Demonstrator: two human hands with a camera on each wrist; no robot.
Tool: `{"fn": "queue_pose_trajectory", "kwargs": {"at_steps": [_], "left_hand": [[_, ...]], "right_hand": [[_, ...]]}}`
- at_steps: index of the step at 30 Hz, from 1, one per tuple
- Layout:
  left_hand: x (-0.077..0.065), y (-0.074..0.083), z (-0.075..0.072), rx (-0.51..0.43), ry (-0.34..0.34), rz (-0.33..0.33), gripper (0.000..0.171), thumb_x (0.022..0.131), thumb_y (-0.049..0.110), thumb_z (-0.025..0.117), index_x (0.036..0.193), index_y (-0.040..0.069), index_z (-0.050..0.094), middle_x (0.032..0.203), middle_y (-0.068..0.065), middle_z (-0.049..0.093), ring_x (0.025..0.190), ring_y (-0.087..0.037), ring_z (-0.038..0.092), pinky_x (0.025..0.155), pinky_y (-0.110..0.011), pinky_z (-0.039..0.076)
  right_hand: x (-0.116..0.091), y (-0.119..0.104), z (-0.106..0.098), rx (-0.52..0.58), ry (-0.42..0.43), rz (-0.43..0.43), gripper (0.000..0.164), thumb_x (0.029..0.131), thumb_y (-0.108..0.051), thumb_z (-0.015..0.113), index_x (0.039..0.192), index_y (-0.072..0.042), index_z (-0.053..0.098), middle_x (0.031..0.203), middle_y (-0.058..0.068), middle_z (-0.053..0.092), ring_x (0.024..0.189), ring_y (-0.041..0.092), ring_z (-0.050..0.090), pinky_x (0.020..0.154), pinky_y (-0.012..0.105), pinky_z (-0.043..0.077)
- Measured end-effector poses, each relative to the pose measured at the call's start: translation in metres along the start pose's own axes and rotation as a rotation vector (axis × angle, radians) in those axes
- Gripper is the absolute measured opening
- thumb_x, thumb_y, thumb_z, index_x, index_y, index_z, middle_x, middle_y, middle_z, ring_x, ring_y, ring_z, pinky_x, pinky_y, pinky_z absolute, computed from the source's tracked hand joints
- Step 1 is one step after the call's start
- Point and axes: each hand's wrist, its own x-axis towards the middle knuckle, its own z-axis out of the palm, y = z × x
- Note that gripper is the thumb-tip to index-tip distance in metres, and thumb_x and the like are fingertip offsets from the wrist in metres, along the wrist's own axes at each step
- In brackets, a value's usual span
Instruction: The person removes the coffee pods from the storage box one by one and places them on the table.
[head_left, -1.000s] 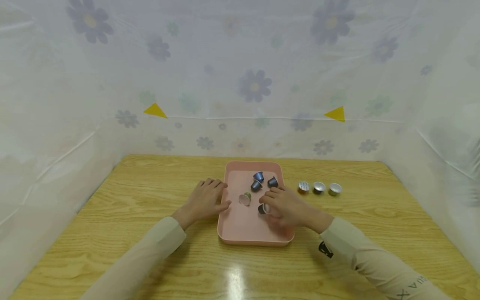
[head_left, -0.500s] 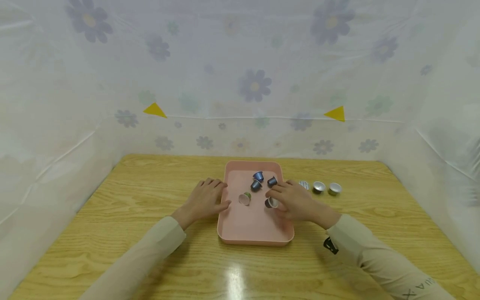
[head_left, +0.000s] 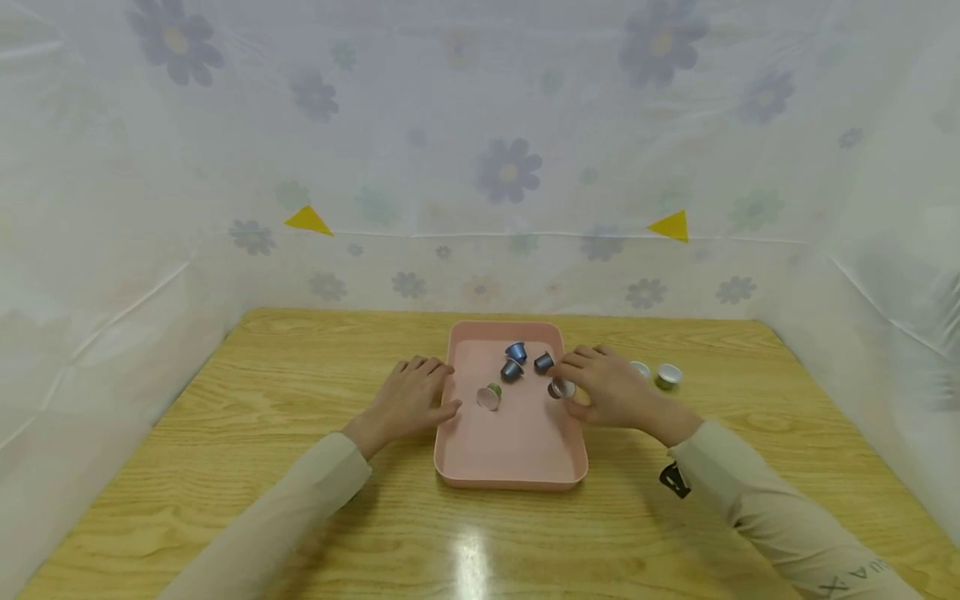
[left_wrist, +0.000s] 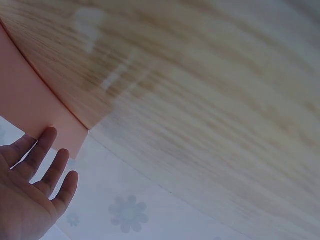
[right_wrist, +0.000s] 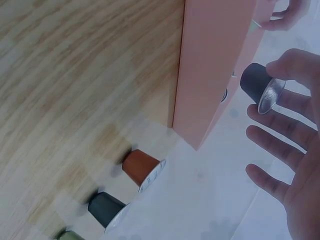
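My right hand (head_left: 611, 390) pinches a black coffee capsule (right_wrist: 255, 81) with a silver foil lid between thumb and fingers. It hangs over the right side of the pink tray (head_left: 510, 454). At the tray's left rim, my left hand (head_left: 408, 398) rests with its fingers spread and touching the wall. Inside the tray lie a blue capsule (head_left: 517, 352), a dark blue capsule (head_left: 512, 372), another dark capsule (head_left: 543, 362) near the right wall, and a green capsule (head_left: 489, 397) whose lid faces me.
Right of the tray stand an orange-brown capsule (right_wrist: 142, 167), a dark capsule (right_wrist: 105, 208) and a green-sided capsule (head_left: 669, 377), in a row with lids up. The right hand hides part of that row in the head view. A flowered white sheet (head_left: 510, 267) encloses the wooden table (head_left: 337, 508).
My right hand has carried the black capsule from the tray's middle rightward and away from me, toward the right rim. The left hand and the other capsules have stayed put.
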Motion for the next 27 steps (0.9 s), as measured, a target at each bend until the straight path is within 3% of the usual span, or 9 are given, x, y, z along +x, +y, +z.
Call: {"fn": "queue_pose_trajectory", "kwargs": {"at_steps": [15,27], "left_hand": [[0.0,0.001,-0.002,-0.009,-0.011,-0.01,0.051,0.086,0.046,0.054,0.123,0.011,0.055,0.123,-0.006,0.055,0.114,-0.027,0.048,0.096,-0.047,0.037],[0.0,0.002,-0.001,-0.008,-0.018,-0.02,0.051,0.086,0.046,0.054,0.123,0.011,0.054,0.124,-0.006,0.054,0.115,-0.027,0.047,0.097,-0.046,0.037]], "right_hand": [[-0.017,0.018,-0.005,0.003,-0.033,0.107,0.043,0.075,-0.029,0.071,0.112,-0.012,0.06,0.103,0.003,0.064,0.096,0.024,0.058,0.081,0.047,0.046],[-0.037,0.028,0.002,0.021,-0.001,0.135,0.033,0.074,-0.025,0.07,0.104,-0.014,0.061,0.097,0.0,0.064,0.09,0.02,0.058,0.077,0.044,0.047]]}}
